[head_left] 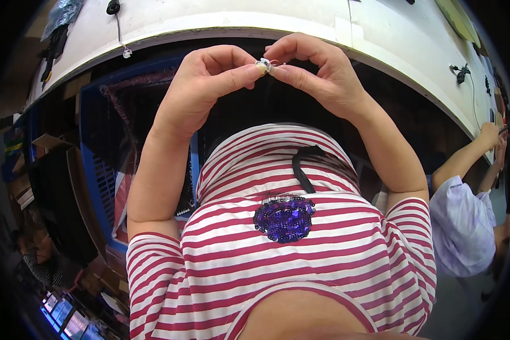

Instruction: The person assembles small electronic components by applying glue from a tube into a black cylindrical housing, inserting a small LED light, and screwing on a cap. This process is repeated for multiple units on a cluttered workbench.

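Observation:
Just off the near edge of the white table, my two hands meet around a small white part with short red wires (265,64). It is too small to make out its exact kind. Thumb and forefinger of my left hand (218,79) pinch it from the left. From the other side my right hand (323,71) pinches it too, close to where the red wires come out. Both hands are closed at the fingertips, which hide much of the part.
On the white table (300,17) lie a black round piece with a cable (113,7) and a black cable piece (462,72). A blue plastic crate (102,170) stands below at left. At far right a co-worker's hand (489,136) rests near the table edge.

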The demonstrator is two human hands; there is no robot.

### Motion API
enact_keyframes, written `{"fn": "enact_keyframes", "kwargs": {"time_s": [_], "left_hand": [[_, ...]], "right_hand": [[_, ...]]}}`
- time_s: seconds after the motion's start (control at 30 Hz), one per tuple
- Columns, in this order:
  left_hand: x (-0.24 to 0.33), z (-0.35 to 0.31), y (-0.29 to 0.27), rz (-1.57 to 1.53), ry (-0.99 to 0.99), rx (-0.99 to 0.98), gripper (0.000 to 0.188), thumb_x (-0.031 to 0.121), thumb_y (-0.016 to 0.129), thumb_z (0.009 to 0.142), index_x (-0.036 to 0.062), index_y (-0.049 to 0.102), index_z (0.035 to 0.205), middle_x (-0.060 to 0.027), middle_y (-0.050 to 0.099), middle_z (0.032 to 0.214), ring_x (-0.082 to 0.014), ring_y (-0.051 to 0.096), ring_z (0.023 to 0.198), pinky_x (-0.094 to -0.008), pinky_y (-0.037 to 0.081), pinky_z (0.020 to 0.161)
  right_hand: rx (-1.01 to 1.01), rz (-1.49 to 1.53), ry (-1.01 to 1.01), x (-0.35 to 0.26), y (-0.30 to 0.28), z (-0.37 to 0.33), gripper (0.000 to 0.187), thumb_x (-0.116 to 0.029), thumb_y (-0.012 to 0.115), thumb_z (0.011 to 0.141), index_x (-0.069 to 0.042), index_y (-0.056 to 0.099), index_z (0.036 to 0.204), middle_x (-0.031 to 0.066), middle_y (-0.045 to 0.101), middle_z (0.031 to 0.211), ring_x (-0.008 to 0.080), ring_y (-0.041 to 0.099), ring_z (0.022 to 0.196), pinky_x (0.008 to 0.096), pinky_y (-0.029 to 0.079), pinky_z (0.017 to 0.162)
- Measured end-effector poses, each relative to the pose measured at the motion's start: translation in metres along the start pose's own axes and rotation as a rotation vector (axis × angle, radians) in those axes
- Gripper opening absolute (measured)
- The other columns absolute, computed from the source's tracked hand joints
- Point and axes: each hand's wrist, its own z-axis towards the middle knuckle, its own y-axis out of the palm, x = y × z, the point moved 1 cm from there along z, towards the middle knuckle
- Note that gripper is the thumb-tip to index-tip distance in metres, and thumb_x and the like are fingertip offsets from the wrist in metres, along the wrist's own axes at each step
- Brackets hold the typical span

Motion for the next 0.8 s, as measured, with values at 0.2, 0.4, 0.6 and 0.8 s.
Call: {"fn": "enact_keyframes", "kwargs": {"time_s": [0.2, 0.4, 0.6, 0.8], "left_hand": [[-0.012, -0.002, 0.002, -0.07, 0.036, 0.136, 0.012, 0.015, 0.063, 0.08, 0.0034, 0.06, 0.082, 0.0002, 0.057, 0.074, -0.0049, 0.049, 0.068, -0.0174, 0.037, 0.064], [-0.022, -0.002, -0.001, -0.162, 0.082, 0.202, 0.012, 0.016, 0.064, 0.079, 0.0043, 0.062, 0.08, 0.0008, 0.058, 0.071, -0.0041, 0.049, 0.065, -0.0173, 0.037, 0.062], [-0.03, 0.0, -0.01, -0.266, 0.039, 0.206, 0.012, 0.017, 0.065, 0.079, 0.0063, 0.062, 0.078, 0.0021, 0.057, 0.069, -0.0018, 0.046, 0.063, -0.0157, 0.033, 0.057], [-0.022, -0.006, -0.004, -0.27, 0.042, 0.227, 0.013, 0.019, 0.065, 0.079, 0.0069, 0.062, 0.078, 0.0029, 0.057, 0.069, -0.0023, 0.045, 0.062, -0.0158, 0.033, 0.057]], "right_hand": [[0.105, 0.093, 0.119, -0.003, 0.004, -0.006, 0.014, -0.01, 0.066, 0.078, -0.003, 0.062, 0.089, 0.0044, 0.064, 0.078, 0.0121, 0.06, 0.073, 0.0244, 0.048, 0.067], [0.272, -0.315, -0.222, -0.004, 0.02, -0.004, 0.012, -0.005, 0.068, 0.072, -0.006, 0.065, 0.084, 0.0046, 0.065, 0.076, 0.0168, 0.06, 0.069, 0.0251, 0.048, 0.062], [0.273, -0.351, -0.301, 0.007, 0.027, -0.001, 0.014, -0.004, 0.069, 0.069, -0.008, 0.066, 0.083, 0.0038, 0.065, 0.076, 0.0178, 0.061, 0.068, 0.0265, 0.048, 0.062], [0.239, -0.545, -0.416, 0.001, 0.026, 0.002, 0.015, -0.005, 0.069, 0.068, -0.01, 0.066, 0.083, 0.0022, 0.065, 0.077, 0.0177, 0.061, 0.069, 0.0274, 0.049, 0.061]]}}
